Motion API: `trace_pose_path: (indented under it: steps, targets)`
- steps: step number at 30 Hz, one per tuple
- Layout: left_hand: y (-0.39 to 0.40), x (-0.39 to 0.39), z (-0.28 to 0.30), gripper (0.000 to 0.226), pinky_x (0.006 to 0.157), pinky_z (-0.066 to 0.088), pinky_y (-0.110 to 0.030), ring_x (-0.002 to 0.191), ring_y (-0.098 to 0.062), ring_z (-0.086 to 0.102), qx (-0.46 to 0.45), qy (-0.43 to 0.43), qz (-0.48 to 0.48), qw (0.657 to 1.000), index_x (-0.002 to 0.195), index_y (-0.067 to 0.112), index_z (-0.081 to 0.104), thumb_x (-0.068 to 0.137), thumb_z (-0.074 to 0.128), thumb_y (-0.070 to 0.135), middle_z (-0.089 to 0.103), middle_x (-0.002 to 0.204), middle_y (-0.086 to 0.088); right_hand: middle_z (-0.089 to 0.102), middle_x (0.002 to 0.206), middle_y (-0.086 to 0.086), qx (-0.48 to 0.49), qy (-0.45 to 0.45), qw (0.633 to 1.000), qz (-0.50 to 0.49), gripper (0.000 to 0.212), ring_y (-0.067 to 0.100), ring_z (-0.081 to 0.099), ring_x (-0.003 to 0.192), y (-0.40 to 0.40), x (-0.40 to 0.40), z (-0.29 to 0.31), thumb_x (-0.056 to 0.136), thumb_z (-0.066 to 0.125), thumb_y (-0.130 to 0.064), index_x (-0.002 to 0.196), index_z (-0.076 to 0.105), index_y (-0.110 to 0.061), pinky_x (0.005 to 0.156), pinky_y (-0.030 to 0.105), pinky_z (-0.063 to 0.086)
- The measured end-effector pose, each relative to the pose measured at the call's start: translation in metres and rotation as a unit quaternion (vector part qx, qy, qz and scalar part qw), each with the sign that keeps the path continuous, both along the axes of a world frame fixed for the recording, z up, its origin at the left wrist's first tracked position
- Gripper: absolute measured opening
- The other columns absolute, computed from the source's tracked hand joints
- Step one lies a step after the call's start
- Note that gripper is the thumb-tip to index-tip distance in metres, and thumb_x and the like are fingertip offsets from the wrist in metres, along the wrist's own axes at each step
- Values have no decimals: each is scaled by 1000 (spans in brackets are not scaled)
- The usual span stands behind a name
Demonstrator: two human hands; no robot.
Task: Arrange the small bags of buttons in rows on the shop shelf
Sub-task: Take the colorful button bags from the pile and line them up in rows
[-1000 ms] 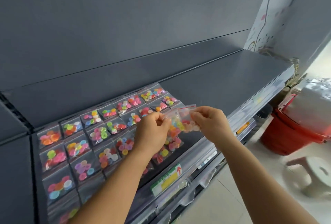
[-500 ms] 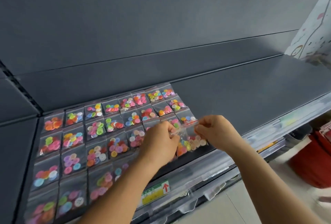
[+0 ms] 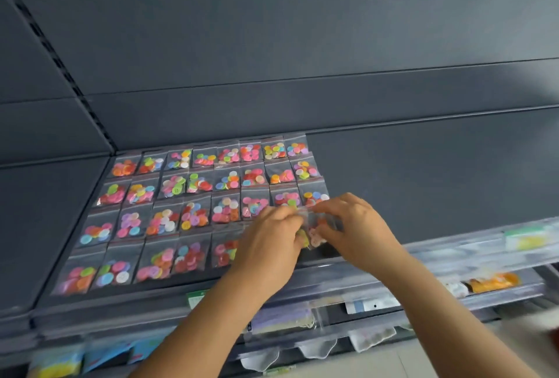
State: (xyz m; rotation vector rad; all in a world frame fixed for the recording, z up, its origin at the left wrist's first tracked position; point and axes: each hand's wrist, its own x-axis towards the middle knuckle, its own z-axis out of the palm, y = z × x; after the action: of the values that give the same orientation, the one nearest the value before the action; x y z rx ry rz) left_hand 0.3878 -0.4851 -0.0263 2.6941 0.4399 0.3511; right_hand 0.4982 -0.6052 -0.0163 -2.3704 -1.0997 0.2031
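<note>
- Both hands pinch one small bag of buttons low over the shelf: left hand on its left edge, right hand on its right.
- We judge it belongs at the right end of the fourth row of laid bags.
- We should lay it flat, edges square with its neighbours, overlapping like the rest.

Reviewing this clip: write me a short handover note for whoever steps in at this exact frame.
Left hand and right hand both pinch one small bag of buttons, low over the front right of the laid-out bags.
Done: bags lie flat in five rows on the grey shelf, filling its left part.
Left: set this bag down at the right end of the front rows, then carry the rows on across the bare right side of the shelf. No spare bags in view.
</note>
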Motion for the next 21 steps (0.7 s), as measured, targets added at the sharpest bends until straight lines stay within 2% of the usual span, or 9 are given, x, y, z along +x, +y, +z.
trace_pose_path:
  steps: [2, 3, 5, 7, 10, 15, 18, 21]
  targets:
    - [-2, -1, -3, 31, 95, 37, -28, 113, -13, 43, 5, 18, 1, 1000, 124, 22, 60, 94, 52, 26, 54, 128, 10, 56, 116, -1, -11, -2, 999, 34, 31, 22, 50, 105, -1, -2, -3, 88, 60, -27, 119, 63, -27, 86, 29, 44]
    - [-2, -2, -4, 30, 93, 38, -28, 111, -13, 44, 6, 22, 5, 1000, 123, 22, 61, 95, 51, 27, 56, 126, 9, 57, 116, -2, -14, -8, 999, 41, 28, 22, 49, 104, -2, -3, -4, 89, 58, -29, 116, 64, -26, 84, 28, 43]
    - [-2, -3, -4, 29, 89, 40, -28, 107, -13, 45, 6, 23, 9, 1000, 120, 21, 62, 95, 51, 28, 58, 120, 9, 58, 107, -1, -18, -28, 998, 49, 18, 21, 50, 97, -3, -4, -5, 91, 54, -30, 102, 67, -24, 74, 23, 35]
    - [-4, -3, -3, 31, 89, 38, -27, 108, -13, 45, 10, 19, 11, 1000, 123, 22, 61, 94, 51, 29, 57, 122, 9, 58, 99, 0, -32, -50, 997, 54, 19, 20, 50, 92, -5, -3, -5, 92, 52, -32, 92, 67, -21, 69, 20, 29]
    - [-6, -2, -2, 35, 92, 38, -27, 112, -13, 44, 15, 21, 12, 1000, 127, 22, 57, 94, 52, 30, 55, 127, 10, 54, 98, -1, -39, -46, 997, 44, 21, 18, 48, 94, -7, -2, -4, 92, 51, -35, 92, 66, -21, 69, 21, 32]
    - [-5, -2, -3, 34, 93, 41, -30, 111, -13, 44, 13, 35, 15, 999, 124, 20, 60, 92, 56, 29, 56, 124, 8, 52, 103, 0, -70, -47, 996, 31, 22, 20, 47, 98, -3, -2, -4, 92, 51, -38, 94, 64, -21, 69, 21, 32]
    - [-4, -2, -2, 34, 94, 41, -31, 112, -13, 43, 3, 42, 15, 999, 124, 19, 60, 91, 56, 30, 56, 125, 8, 49, 100, 0, -86, -45, 995, 25, 22, 21, 47, 98, -1, -2, -3, 91, 51, -38, 92, 63, -20, 70, 22, 33]
    - [-4, -6, 0, 45, 99, 37, -29, 119, -12, 41, -5, 38, 18, 999, 134, 21, 50, 92, 56, 34, 51, 133, 8, 45, 97, -2, -81, -43, 996, 18, 16, 22, 48, 101, 3, -3, 1, 87, 54, -36, 88, 58, -21, 70, 24, 34]
